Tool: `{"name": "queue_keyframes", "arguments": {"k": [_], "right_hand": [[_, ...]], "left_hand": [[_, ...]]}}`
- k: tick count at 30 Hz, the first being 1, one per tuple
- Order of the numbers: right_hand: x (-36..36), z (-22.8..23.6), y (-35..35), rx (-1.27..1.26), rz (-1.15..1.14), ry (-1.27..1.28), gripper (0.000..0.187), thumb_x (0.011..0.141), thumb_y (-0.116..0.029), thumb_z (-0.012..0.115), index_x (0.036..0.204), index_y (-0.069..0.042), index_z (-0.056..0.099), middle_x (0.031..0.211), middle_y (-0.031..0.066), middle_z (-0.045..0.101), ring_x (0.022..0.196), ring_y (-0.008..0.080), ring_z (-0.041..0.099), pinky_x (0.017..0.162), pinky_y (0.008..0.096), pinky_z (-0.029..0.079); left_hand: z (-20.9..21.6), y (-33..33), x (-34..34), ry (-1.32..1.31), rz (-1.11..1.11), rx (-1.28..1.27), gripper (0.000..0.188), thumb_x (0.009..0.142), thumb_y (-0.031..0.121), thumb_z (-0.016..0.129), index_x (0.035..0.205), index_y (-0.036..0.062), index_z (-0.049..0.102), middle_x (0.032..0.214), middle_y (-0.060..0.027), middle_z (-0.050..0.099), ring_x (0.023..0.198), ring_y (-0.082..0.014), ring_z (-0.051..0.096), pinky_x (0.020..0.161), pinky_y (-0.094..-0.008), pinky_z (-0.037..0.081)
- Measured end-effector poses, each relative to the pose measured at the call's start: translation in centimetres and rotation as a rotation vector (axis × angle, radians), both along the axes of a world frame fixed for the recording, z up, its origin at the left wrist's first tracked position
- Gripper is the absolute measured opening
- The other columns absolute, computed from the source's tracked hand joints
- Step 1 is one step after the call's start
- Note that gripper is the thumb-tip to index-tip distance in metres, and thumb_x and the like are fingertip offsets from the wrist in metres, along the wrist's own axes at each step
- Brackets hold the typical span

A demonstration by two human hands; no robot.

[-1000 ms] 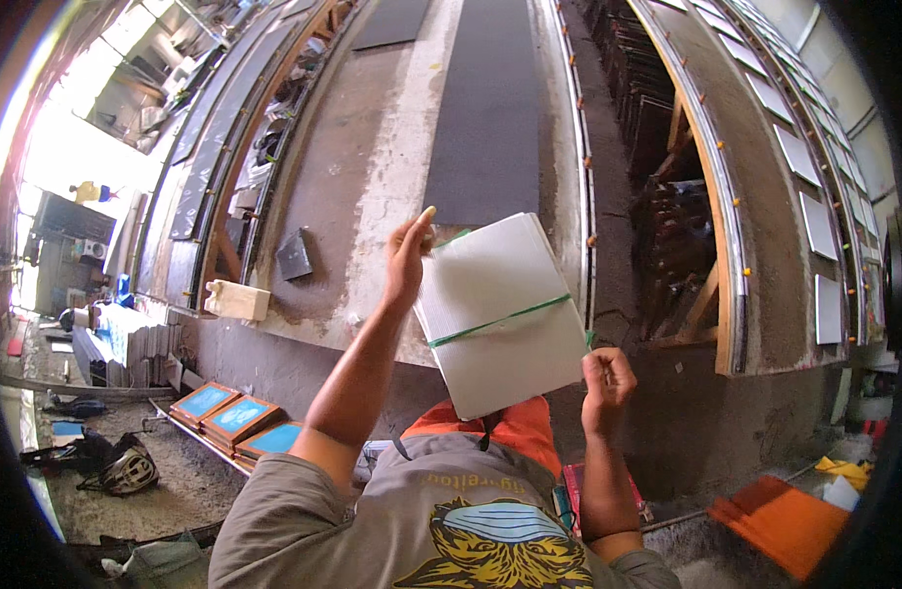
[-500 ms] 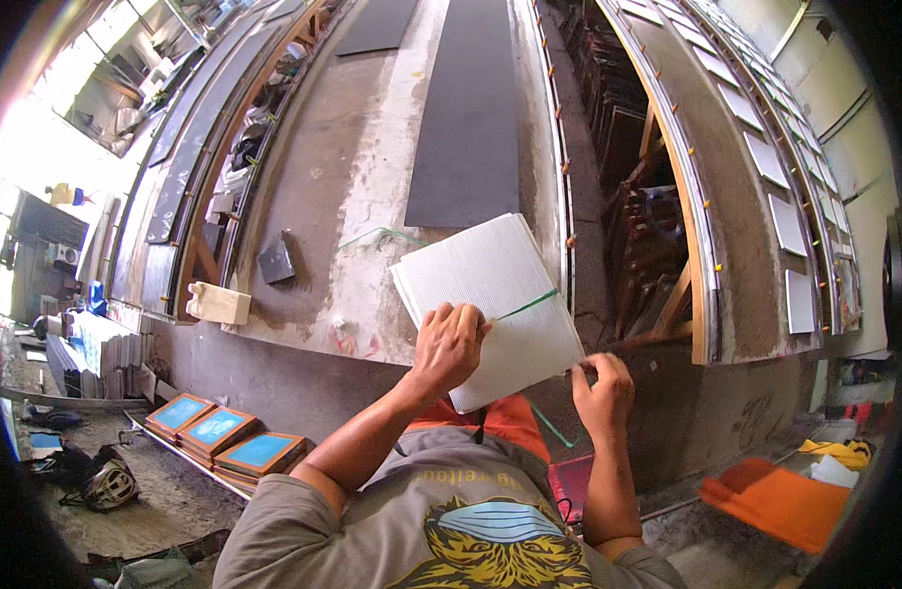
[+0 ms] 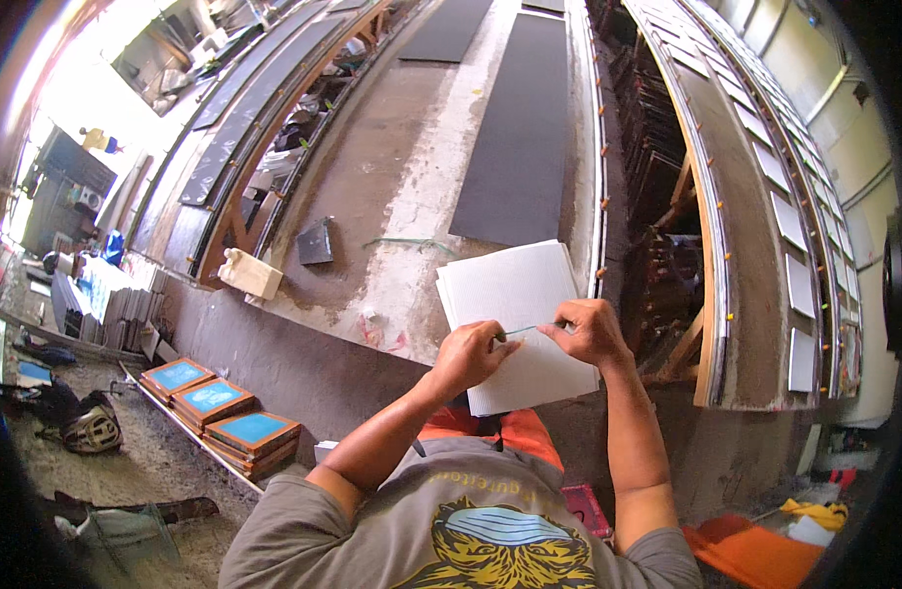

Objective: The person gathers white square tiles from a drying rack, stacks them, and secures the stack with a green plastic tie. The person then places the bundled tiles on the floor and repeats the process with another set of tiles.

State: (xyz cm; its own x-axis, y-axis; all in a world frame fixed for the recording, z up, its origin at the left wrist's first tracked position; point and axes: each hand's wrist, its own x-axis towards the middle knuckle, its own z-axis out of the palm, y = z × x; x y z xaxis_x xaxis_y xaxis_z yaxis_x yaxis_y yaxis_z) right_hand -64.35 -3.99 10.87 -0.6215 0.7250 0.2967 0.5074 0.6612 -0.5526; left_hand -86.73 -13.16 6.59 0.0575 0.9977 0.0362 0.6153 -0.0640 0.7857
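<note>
The right hand [image 3: 590, 332] has joined the left hand [image 3: 469, 355] over the white stack [image 3: 515, 280] by the near edge of the bench [image 3: 372, 177], both pinching the green strap [image 3: 523, 331], seemingly now controlled two-handed

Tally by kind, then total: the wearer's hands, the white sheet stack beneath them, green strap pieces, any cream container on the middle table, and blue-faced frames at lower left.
Bare left hand and right hand: 2
Stack of white rectangular sheets: 1
Thin green strap pieces, one held, one lying loose: 2
Cream jug-shaped container: 1
Brown-bordered rectangular frames showing blue faces: 3
Total: 9
</note>
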Motion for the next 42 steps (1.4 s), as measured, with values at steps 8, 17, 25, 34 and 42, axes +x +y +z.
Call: {"name": "queue_keyframes", "arguments": {"k": [8, 17, 25, 34, 42], "right_hand": [[-0.1, 3.4, 2.1, 0.106, 0.068, -0.147, 0.034, 0.072, -0.026, 0.083, 0.067, -0.003, 0.059, 0.063, 0.0145, 0.060, 0.062, 0.0353, 0.063, 0.057, 0.0429, 0.048], [2.8, 4.4, 5.6, -0.298, -0.043, 0.432, 0.039, 0.092, -0.022, 0.074, 0.067, 0.000, 0.053, 0.058, 0.0010, 0.044, 0.060, 0.0096, 0.042, 0.056, 0.0306, 0.035], [-0.8, 6.1, 4.1, -0.294, 0.233, 0.288, 0.035, 0.095, -0.031, 0.071, 0.078, -0.001, 0.061, 0.068, 0.0056, 0.058, 0.066, 0.0154, 0.056, 0.059, 0.0346, 0.043], [5.7, -6.9, 9.0, -0.621, 0.122, 0.353, 0.015, 0.089, -0.001, 0.056, 0.076, -0.001, 0.063, 0.069, 0.0000, 0.059, 0.064, 0.0078, 0.049, 0.060, 0.0251, 0.038], [0.4, 8.2, 8.4, -0.084, 0.240, 0.532, 0.013, 0.091, -0.008, 0.065, 0.081, 0.000, 0.063, 0.072, 0.0053, 0.062, 0.062, 0.0145, 0.056, 0.059, 0.0286, 0.043]], "left_hand": [[-4.0, 0.5, 1.5, -0.367, 0.566, 0.243, 0.044, 0.104, 0.033, 0.057, 0.076, -0.0004, 0.054, 0.062, -0.0119, 0.041, 0.053, -0.0163, 0.043, 0.051, -0.0381, 0.036], [-3.7, 0.0, 2.5, -0.460, 0.765, 0.273, 0.048, 0.105, 0.038, 0.052, 0.081, -0.0027, 0.058, 0.056, -0.0131, 0.043, 0.051, -0.0173, 0.038, 0.050, -0.0393, 0.036], [9.0, 0.3, 6.0, -0.400, 0.266, 0.397, 0.043, 0.099, 0.029, 0.067, 0.071, -0.0008, 0.053, 0.056, -0.0042, 0.041, 0.055, -0.0082, 0.037, 0.048, -0.0334, 0.032], [9.1, 0.1, 1.8, -1.300, 0.462, 0.359, 0.028, 0.105, 0.026, 0.057, 0.082, 0.0100, 0.058, 0.066, 0.0087, 0.040, 0.056, -0.0021, 0.033, 0.049, -0.0219, 0.025], [10.0, 0.1, 3.1, -0.988, 0.318, 0.401, 0.034, 0.106, 0.033, 0.055, 0.120, 0.0035, 0.062, 0.089, 0.0006, 0.056, 0.068, -0.0025, 0.046, 0.059, -0.0200, 0.038]]}}
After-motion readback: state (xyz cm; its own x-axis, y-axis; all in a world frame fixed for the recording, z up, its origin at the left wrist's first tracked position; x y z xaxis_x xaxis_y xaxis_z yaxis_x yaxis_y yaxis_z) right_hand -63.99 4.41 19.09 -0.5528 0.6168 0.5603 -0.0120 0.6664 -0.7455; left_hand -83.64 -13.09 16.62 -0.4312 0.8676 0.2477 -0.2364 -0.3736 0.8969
